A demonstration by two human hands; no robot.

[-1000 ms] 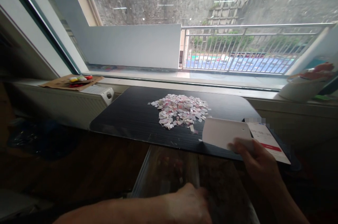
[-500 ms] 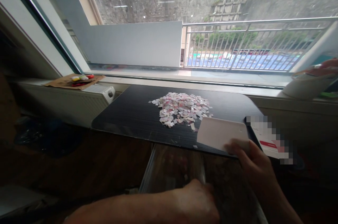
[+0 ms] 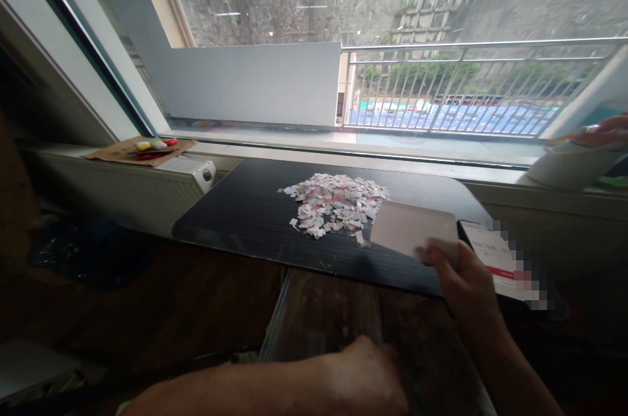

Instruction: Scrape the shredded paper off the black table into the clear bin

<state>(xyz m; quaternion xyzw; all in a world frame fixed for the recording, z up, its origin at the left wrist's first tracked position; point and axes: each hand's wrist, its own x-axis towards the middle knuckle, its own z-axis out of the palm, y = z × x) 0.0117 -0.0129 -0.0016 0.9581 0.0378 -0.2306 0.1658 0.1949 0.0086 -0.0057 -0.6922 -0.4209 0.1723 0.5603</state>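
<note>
A loose heap of small cut paper pieces (image 3: 338,200), white with pink bits, lies on the dark tabletop (image 3: 230,213). My right hand (image 3: 464,278) grips a flat white scraper-like sheet (image 3: 412,226), thumb on top, and holds it over the table beside the heap's right side. Below the table's front edge stands a clear plastic container (image 3: 314,311) with some scraps dimly visible inside. Reaching across its near part, my left hand (image 3: 370,373) is closed at the container's right rim; its fingers are mostly hidden in shadow.
A white card with a red stripe (image 3: 500,272) lies at the table's right edge. To the left, a radiator (image 3: 127,187) carries brown paper (image 3: 112,151) with small coloured items. A white bucket (image 3: 564,161) with a person's hand (image 3: 613,128) above it is at right. Dark plastic bags (image 3: 88,252) rest on the floor.
My right hand has lifted the white sheet slightly up and away from me, closer to the heap. My left hand has hardly moved.
</note>
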